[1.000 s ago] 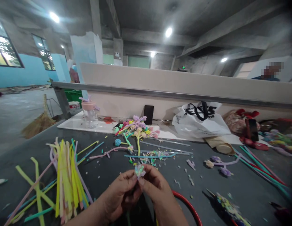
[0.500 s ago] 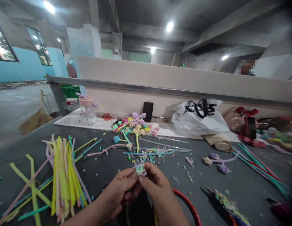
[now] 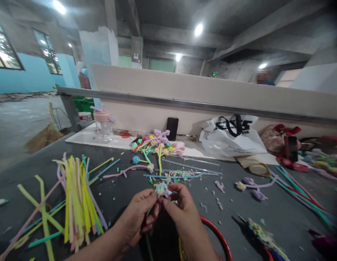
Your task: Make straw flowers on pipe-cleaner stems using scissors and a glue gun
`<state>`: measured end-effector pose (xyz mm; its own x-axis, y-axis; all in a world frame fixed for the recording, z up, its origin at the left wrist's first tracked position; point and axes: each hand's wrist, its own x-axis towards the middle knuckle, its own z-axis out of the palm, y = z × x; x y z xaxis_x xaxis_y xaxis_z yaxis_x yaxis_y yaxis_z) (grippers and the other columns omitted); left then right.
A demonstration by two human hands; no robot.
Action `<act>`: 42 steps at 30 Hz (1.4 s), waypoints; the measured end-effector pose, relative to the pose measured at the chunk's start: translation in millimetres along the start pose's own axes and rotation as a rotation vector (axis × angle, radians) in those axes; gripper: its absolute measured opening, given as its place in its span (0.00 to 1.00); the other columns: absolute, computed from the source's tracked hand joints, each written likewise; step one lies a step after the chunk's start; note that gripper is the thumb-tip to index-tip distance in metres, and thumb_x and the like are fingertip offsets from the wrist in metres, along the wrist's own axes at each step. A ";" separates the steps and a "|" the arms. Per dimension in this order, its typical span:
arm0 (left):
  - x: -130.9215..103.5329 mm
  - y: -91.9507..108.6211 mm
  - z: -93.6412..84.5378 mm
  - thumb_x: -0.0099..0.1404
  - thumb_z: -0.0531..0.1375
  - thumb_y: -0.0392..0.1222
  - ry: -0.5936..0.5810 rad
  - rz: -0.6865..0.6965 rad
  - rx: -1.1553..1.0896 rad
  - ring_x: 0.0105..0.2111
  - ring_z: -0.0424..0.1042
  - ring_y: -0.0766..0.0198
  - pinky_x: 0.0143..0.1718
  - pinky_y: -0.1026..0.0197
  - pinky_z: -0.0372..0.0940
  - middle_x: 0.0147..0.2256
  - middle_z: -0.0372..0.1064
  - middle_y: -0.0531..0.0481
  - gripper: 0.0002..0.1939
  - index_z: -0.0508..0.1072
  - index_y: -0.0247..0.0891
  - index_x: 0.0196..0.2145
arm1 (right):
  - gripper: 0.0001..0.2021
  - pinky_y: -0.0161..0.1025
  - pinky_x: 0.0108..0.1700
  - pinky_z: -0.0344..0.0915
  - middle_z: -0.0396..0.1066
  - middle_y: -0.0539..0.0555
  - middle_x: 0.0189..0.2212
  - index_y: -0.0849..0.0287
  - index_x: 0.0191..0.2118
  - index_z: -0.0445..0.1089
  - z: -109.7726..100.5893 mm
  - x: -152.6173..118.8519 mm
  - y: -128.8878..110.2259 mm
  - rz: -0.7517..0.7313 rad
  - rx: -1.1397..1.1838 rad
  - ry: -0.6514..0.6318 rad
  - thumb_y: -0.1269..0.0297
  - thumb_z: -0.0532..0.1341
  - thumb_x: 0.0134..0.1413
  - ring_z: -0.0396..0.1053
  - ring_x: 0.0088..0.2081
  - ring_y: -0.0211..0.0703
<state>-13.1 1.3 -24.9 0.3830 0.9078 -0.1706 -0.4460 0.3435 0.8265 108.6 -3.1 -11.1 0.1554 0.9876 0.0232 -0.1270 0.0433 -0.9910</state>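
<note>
My left hand [image 3: 139, 215] and my right hand [image 3: 179, 208] meet at the near middle of the dark table [image 3: 122, 188]. Between their fingertips they pinch a small pastel pipe-cleaner flower [image 3: 161, 188]. A green stem [image 3: 148, 246] hangs down from it between my wrists. Just beyond my hands lie short coloured clippings [image 3: 173, 177] and a bunch of finished pipe-cleaner flowers [image 3: 157, 144].
A heap of yellow, pink and green pipe cleaners [image 3: 73, 199] lies to the left. A red ring [image 3: 221, 241] curves at the near right. Farther back stand a clear jar [image 3: 103, 127], a black phone [image 3: 172, 128] and a white bag [image 3: 232, 139]. Long stems [image 3: 298, 195] lie right.
My hands stay together on the small flower; the right fingers have shifted slightly upward around it. The view has swung a little, and a person behind the partition moved left.
</note>
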 end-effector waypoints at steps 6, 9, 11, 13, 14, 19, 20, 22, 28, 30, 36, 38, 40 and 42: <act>-1.2 -2.0 6.0 0.59 0.55 0.52 0.034 0.021 0.100 0.11 0.42 0.78 0.09 0.75 0.40 0.14 0.52 0.61 0.16 0.61 0.36 0.25 | 0.08 0.34 0.29 0.58 0.65 0.47 0.22 0.58 0.27 0.64 -1.0 -4.6 -7.9 0.048 -0.034 -0.070 0.63 0.63 0.40 0.62 0.25 0.37; -2.1 -2.4 9.2 0.57 0.56 0.54 0.026 -0.034 0.140 0.11 0.42 0.79 0.09 0.75 0.39 0.13 0.52 0.62 0.18 0.59 0.37 0.23 | 0.08 0.34 0.29 0.59 0.65 0.48 0.21 0.59 0.27 0.64 0.0 -2.6 -8.1 0.066 -0.020 -0.079 0.64 0.64 0.40 0.62 0.25 0.38; -1.8 -2.8 10.3 0.57 0.56 0.56 0.039 -0.060 0.165 0.10 0.43 0.78 0.09 0.75 0.39 0.14 0.54 0.62 0.17 0.60 0.38 0.26 | 0.08 0.33 0.27 0.58 0.65 0.47 0.20 0.59 0.26 0.64 0.5 -1.1 -8.1 0.085 -0.017 -0.079 0.64 0.64 0.39 0.61 0.23 0.37; -0.8 -4.0 10.3 0.57 0.55 0.56 0.062 -0.056 0.196 0.10 0.44 0.78 0.08 0.76 0.39 0.15 0.56 0.62 0.16 0.61 0.39 0.31 | 0.07 0.33 0.25 0.58 0.65 0.47 0.20 0.59 0.26 0.64 0.5 0.1 -8.1 0.082 -0.035 -0.067 0.65 0.63 0.38 0.61 0.22 0.37; -0.2 -4.9 9.8 0.57 0.55 0.56 0.069 -0.045 0.211 0.10 0.44 0.78 0.08 0.76 0.39 0.15 0.57 0.62 0.16 0.61 0.40 0.33 | 0.07 0.33 0.25 0.58 0.64 0.47 0.19 0.59 0.25 0.64 0.3 0.6 -8.0 0.073 -0.056 -0.057 0.65 0.63 0.38 0.61 0.22 0.37; 3.1 -10.5 5.2 0.56 0.55 0.56 0.084 0.020 0.274 0.08 0.47 0.78 0.07 0.75 0.43 0.16 0.58 0.62 0.17 0.60 0.39 0.29 | 0.06 0.33 0.27 0.58 0.64 0.46 0.19 0.60 0.24 0.64 -1.4 2.5 -4.4 0.011 -0.189 -0.013 0.65 0.62 0.38 0.61 0.23 0.37; 3.5 -11.0 4.6 0.56 0.55 0.57 0.093 0.021 0.288 0.08 0.47 0.78 0.07 0.75 0.43 0.14 0.56 0.62 0.17 0.60 0.39 0.27 | 0.05 0.34 0.27 0.58 0.64 0.46 0.19 0.59 0.23 0.64 -1.8 3.0 -3.4 0.005 -0.210 -0.012 0.65 0.62 0.38 0.61 0.23 0.38; 3.7 -10.9 4.1 0.56 0.55 0.57 0.104 0.010 0.296 0.08 0.45 0.77 0.07 0.74 0.42 0.11 0.51 0.63 0.18 0.59 0.38 0.23 | 0.05 0.34 0.27 0.58 0.65 0.47 0.19 0.59 0.23 0.65 -2.5 3.7 -2.3 -0.002 -0.251 -0.010 0.65 0.61 0.38 0.62 0.24 0.39; 1.9 -8.1 6.0 0.56 0.56 0.56 0.072 -0.005 0.202 0.09 0.43 0.78 0.08 0.74 0.40 0.11 0.51 0.63 0.18 0.59 0.38 0.23 | 0.05 0.36 0.29 0.59 0.66 0.48 0.20 0.59 0.24 0.65 -4.4 4.4 -2.3 -0.019 -0.292 -0.003 0.64 0.61 0.40 0.62 0.24 0.40; 2.1 -8.9 5.5 0.57 0.55 0.56 0.046 0.016 0.207 0.09 0.44 0.78 0.09 0.74 0.42 0.13 0.54 0.62 0.18 0.60 0.38 0.24 | 0.05 0.35 0.28 0.59 0.65 0.48 0.19 0.59 0.23 0.65 -4.6 4.0 -1.9 -0.015 -0.290 -0.013 0.64 0.61 0.40 0.62 0.24 0.40; 4.4 -8.9 4.6 0.54 0.58 0.56 0.050 -0.006 0.223 0.09 0.43 0.80 0.08 0.75 0.41 0.15 0.54 0.63 0.18 0.58 0.38 0.26 | 0.06 0.34 0.27 0.57 0.63 0.46 0.18 0.59 0.22 0.63 -4.7 2.8 0.1 0.048 -0.210 -0.029 0.65 0.62 0.39 0.60 0.22 0.37; 4.3 -7.7 5.6 0.53 0.57 0.57 0.054 -0.017 0.222 0.09 0.43 0.80 0.08 0.74 0.41 0.14 0.52 0.64 0.19 0.58 0.39 0.26 | 0.06 0.33 0.26 0.56 0.63 0.46 0.18 0.59 0.22 0.64 -4.7 2.8 0.6 0.063 -0.177 -0.024 0.65 0.62 0.38 0.59 0.22 0.36; 4.0 -7.1 6.6 0.53 0.57 0.58 0.057 -0.013 0.235 0.09 0.43 0.79 0.08 0.74 0.41 0.13 0.50 0.64 0.20 0.58 0.39 0.26 | 0.06 0.33 0.26 0.56 0.63 0.46 0.18 0.59 0.22 0.64 -4.6 2.9 1.1 0.072 -0.178 -0.019 0.65 0.63 0.38 0.59 0.23 0.37; 4.2 -7.6 7.0 0.53 0.57 0.59 0.065 -0.006 0.257 0.09 0.43 0.78 0.08 0.74 0.42 0.13 0.49 0.65 0.20 0.59 0.39 0.26 | 0.06 0.33 0.26 0.57 0.64 0.46 0.18 0.59 0.23 0.65 -4.7 3.0 2.1 0.078 -0.183 -0.009 0.65 0.63 0.38 0.60 0.23 0.37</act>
<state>-2.4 0.9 -28.1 0.3286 0.9223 -0.2036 -0.2204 0.2845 0.9330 113.4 -0.7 -13.7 0.1431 0.9882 -0.0538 0.0420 -0.0603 -0.9973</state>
